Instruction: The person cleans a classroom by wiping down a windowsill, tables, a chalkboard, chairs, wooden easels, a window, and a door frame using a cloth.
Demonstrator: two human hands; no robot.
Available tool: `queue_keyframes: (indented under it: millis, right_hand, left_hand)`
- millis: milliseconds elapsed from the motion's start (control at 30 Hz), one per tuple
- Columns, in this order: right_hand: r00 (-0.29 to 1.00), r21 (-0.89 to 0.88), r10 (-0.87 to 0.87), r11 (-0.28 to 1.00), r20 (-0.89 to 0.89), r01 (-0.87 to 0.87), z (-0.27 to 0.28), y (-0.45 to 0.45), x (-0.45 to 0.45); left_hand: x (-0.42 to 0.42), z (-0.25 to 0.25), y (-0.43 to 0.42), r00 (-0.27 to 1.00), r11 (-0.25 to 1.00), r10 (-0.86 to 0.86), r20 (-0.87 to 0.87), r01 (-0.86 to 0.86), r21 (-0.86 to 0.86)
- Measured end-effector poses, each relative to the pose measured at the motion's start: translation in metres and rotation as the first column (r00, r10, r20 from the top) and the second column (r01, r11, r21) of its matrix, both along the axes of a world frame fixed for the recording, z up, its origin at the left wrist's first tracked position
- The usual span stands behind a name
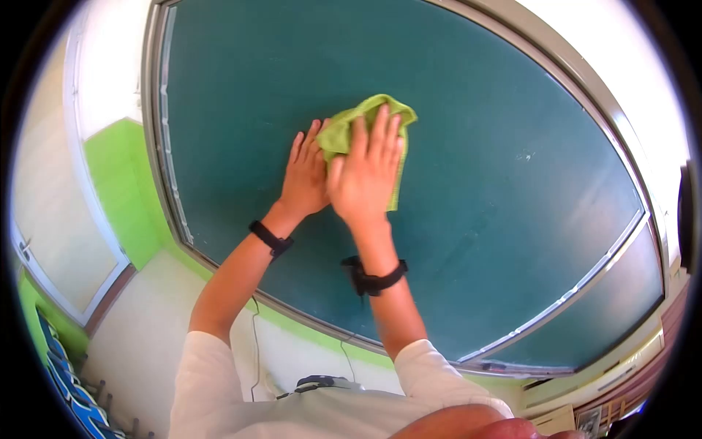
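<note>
A green cloth [336, 137] lies against the dark green chalkboard [468, 183], its folded upper edge bunched and one side hanging down. My right hand [367, 172] presses the cloth to the board with its fingers stretched upward. Just left of it, my left hand [306, 175] rests with spread fingers on the board, at the cloth's left edge and partly behind my right hand. Both wrists wear black bands. Faint pale marks show on the board to the right of the cloth.
The board has a metal frame [155, 110] and a lower right panel [585, 314]. A door [66, 219] stands at the left beside a green wall section. Thin cables hang below the board. Blue and white items [66, 380] are at the lower left.
</note>
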State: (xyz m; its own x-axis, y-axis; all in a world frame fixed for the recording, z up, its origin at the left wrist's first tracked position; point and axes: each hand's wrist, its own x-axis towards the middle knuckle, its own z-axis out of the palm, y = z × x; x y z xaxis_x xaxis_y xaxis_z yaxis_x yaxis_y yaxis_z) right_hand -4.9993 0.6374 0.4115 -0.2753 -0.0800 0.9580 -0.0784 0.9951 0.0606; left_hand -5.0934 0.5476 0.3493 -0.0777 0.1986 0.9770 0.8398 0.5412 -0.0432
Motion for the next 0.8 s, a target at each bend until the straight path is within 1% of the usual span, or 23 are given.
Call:
queue_keyframes:
  millis: [33, 100, 167, 233, 267, 300, 333, 367, 400, 467, 533, 600, 633, 700, 733, 767, 800]
  right_hand:
    - [1.0, -0.001, 0.012, 1.0, -0.005, -0.012, -0.006, -0.004, -0.008]
    - [1.0, -0.034, -0.012, 0.999, 0.004, 0.012, -0.008, -0.005, -0.008]
    - [1.0, -0.081, -0.017, 0.997, 0.015, 0.018, -0.009, -0.002, -0.003]
    - [0.996, -0.116, -0.091, 0.989, 0.002, 0.091, -0.021, 0.017, 0.008]
    - [0.992, -0.147, -0.119, 0.983, -0.031, 0.113, -0.029, 0.031, 0.017]
    - [0.98, -0.144, -0.186, 0.974, -0.073, 0.174, -0.04, 0.049, 0.026]
    - [0.962, -0.178, -0.253, 0.956, -0.103, 0.233, -0.054, 0.069, 0.037]
    - [0.952, -0.254, -0.218, 0.954, -0.213, 0.162, -0.065, 0.086, 0.045]
    - [0.916, -0.301, -0.193, 0.95, -0.352, 0.085, -0.078, 0.102, 0.053]
    - [0.901, -0.509, -0.149, 0.856, -0.407, -0.089, -0.114, 0.135, 0.068]
    - [0.874, -0.545, -0.315, 0.835, -0.371, 0.07, -0.152, 0.184, 0.093]
    - [0.804, -0.676, -0.356, 0.733, -0.475, -0.075, -0.149, 0.188, 0.103]
    - [0.809, -0.668, -0.345, 0.74, -0.477, -0.079, -0.142, 0.186, 0.095]
    - [0.731, -0.714, -0.486, 0.7, -0.479, -0.002, -0.124, 0.179, 0.097]
    - [0.727, -0.706, -0.486, 0.708, -0.485, 0.003, -0.116, 0.174, 0.091]
    - [0.729, -0.694, -0.473, 0.72, -0.494, -0.003, -0.106, 0.173, 0.085]
    - [0.735, -0.649, -0.442, 0.761, -0.514, 0.004, -0.096, 0.172, 0.081]
  left_hand:
    - [-0.007, -0.002, -0.007, 1.0, 1.0, -0.017, 0.006, 0.017, -0.008]
    - [-0.016, -0.005, -0.027, 1.0, 0.99, 0.002, -0.027, -0.005, -0.138]
    - [-0.019, -0.005, -0.05, 1.0, 0.984, -0.007, -0.007, 0.006, -0.176]
    - [-0.028, -0.007, -0.078, 0.998, 0.945, 0.029, -0.063, -0.048, -0.322]
    - [-0.034, -0.012, -0.092, 0.999, 0.934, 0.018, -0.034, -0.029, -0.357]
    - [-0.041, -0.02, -0.107, 0.999, 0.919, 0.041, -0.026, -0.048, -0.392]
    - [-0.049, -0.028, -0.121, 0.998, 0.912, 0.06, -0.012, -0.059, -0.406]
    - [-0.056, -0.037, -0.134, 0.997, 0.907, 0.078, 0.009, -0.067, -0.416]
    - [-0.062, -0.046, -0.145, 0.995, 0.897, 0.092, 0.028, -0.071, -0.437]
    - [-0.073, -0.059, -0.167, 0.992, 0.878, 0.113, 0.054, -0.074, -0.472]
    - [-0.078, -0.072, -0.181, 0.989, 0.868, 0.116, 0.093, -0.056, -0.493]
    - [-0.082, -0.07, -0.193, 0.991, 0.844, 0.109, 0.08, -0.05, -0.534]
    - [-0.09, -0.066, -0.197, 0.99, 0.85, 0.116, 0.083, -0.055, -0.525]
    - [-0.086, -0.067, -0.205, 0.993, 0.834, 0.093, 0.076, -0.036, -0.55]
    - [-0.083, -0.064, -0.209, 0.991, 0.843, 0.099, 0.084, -0.038, -0.537]
    - [-0.083, -0.057, -0.214, 0.993, 0.828, 0.071, 0.099, -0.003, -0.56]
    - [-0.084, -0.052, -0.217, 0.993, 0.81, 0.042, 0.11, 0.031, -0.585]
